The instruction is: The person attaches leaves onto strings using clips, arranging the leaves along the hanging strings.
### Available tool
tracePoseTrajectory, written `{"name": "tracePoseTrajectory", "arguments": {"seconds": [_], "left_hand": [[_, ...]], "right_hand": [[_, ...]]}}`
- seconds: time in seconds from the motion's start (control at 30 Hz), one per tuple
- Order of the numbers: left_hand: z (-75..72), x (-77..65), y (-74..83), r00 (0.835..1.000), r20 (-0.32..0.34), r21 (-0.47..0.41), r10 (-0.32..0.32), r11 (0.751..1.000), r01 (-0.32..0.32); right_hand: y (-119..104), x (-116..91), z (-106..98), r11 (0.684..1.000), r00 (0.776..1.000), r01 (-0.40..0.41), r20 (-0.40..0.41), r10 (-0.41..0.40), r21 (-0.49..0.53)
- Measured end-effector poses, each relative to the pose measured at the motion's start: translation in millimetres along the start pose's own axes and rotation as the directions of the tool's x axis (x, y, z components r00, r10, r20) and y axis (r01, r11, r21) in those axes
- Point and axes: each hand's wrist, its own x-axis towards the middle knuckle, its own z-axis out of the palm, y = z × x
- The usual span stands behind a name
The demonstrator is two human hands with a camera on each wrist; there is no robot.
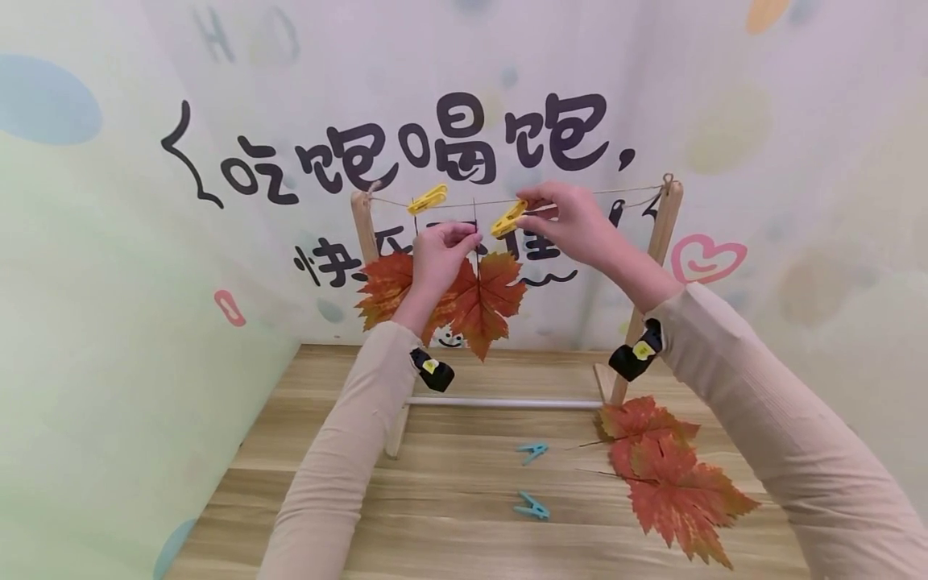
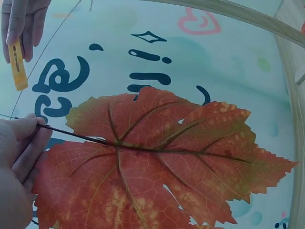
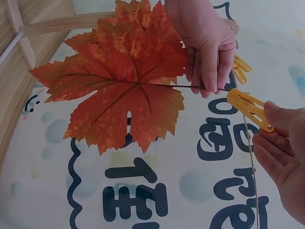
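Two spare leaves (image 1: 681,491) lie near the worktop's (image 1: 449,491) right edge in the head view; the held leaf (image 1: 484,306) hangs below the string (image 1: 631,189). From the left wrist, the left hand (image 2: 19,162) pinches its stem (image 2: 78,135) between thumb and finger. From the right wrist, the right hand (image 3: 288,157) grips a yellow clip (image 3: 249,106) just beside; pegging seems in hand, next needing clip and stem aligned.

Pale lettered wall (image 1: 819,185), wood-grain tabletop (image 1: 442,483)

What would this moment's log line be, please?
left hand: pinches leaf stem; right hand: holds yellow clip; table: leaves, two blue clips
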Motion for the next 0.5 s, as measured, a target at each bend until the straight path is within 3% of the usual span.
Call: {"name": "tracePoseTrajectory", "arguments": {"seconds": [0.23,0.5], "left_hand": [[0.8,0.7,-1.4,1.0,-0.023,0.002,-0.009,1.0,0.009],[2.7,1.8,-3.5,0.999,-0.03,0.009,-0.017,1.0,0.017]], "right_hand": [[-2.0,7.3,6.3,0.999,0.996,0.002,-0.094,-0.006,-0.036],[-0.6,16.0,16.3,0.999,0.973,0.016,-0.229,-0.026,-0.046]]}}
